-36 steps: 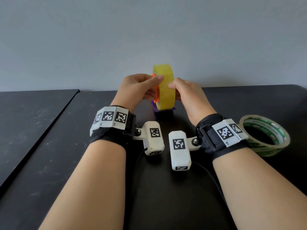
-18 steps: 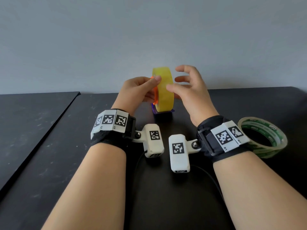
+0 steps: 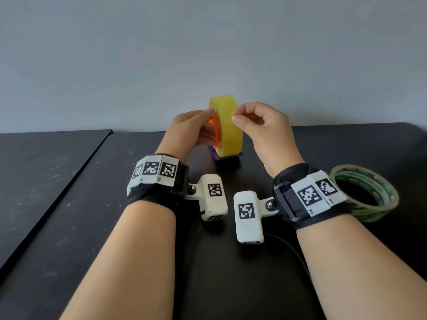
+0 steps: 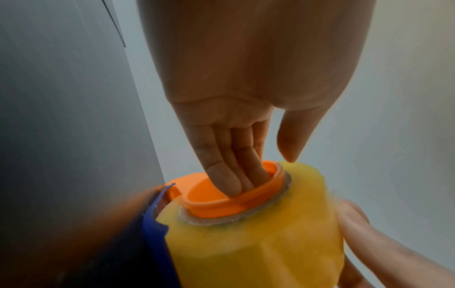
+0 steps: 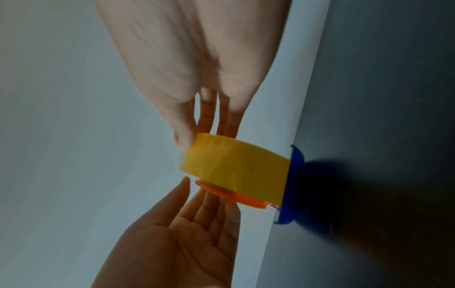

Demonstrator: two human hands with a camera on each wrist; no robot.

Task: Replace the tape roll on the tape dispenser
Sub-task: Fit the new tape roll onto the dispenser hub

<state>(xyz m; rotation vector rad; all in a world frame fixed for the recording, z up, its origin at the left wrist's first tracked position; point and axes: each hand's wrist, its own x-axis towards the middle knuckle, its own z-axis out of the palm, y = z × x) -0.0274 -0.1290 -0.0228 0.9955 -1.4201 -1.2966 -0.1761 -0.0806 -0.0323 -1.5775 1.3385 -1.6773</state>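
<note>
A yellow tape roll (image 3: 228, 128) stands upright on the dispenser's orange hub (image 3: 215, 132), above its blue base (image 3: 227, 157) on the black table. My left hand (image 3: 206, 124) is at the roll's left side: its straight fingers (image 4: 229, 175) reach into the orange hub (image 4: 216, 206) and its thumb touches the roll's top rim. My right hand (image 3: 236, 114) has curled fingers and pinches the roll's upper right edge between thumb and forefinger. In the right wrist view the thumb (image 5: 184, 140) presses the yellow roll (image 5: 234, 171). The roll's far side is hidden.
A clear tape roll with green print (image 3: 374, 212) lies flat on the table beside my right wrist. A black cable (image 3: 288, 245) runs under my right forearm. A seam (image 3: 76, 181) splits the dark tabletop on the left. A grey wall stands close behind the dispenser.
My right hand let go of the roll's right side, spread its fingers, then curled and pinched the roll's upper edge. The left hand and the dispenser stayed put.
</note>
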